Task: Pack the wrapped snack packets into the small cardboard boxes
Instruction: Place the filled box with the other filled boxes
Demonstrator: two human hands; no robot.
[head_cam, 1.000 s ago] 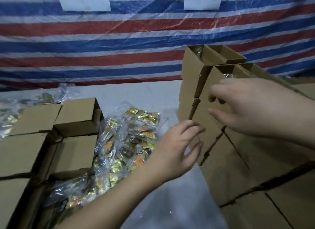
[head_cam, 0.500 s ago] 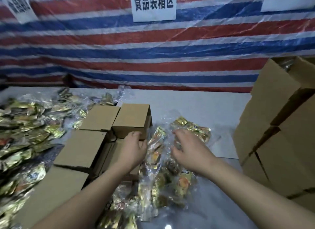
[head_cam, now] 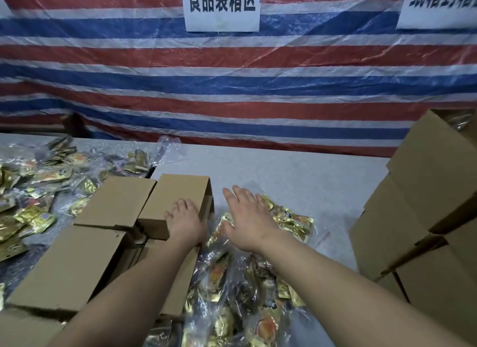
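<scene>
A small brown cardboard box (head_cam: 180, 189) lies on its side near the middle of the table, its open end facing right. My left hand (head_cam: 184, 221) holds its near right corner, fingers bent over the top. My right hand (head_cam: 247, 217) hovers flat, fingers straight and spread, over a clear plastic bag of gold-wrapped snack packets (head_cam: 291, 221). The bag runs down toward me between my forearms. I cannot tell whether the right palm touches the bag.
More brown boxes (head_cam: 116, 202) lie closely packed to the left of the held one. A loose heap of gold packets (head_cam: 38, 191) covers the far left. A tall stack of boxes (head_cam: 426, 191) stands at the right. A striped tarp hangs behind the grey table (head_cam: 309, 176).
The view swung left from the box stack on the right. My left hand settled on the small box and my right hand moved over the bag of packets, fingers now stretched out.
</scene>
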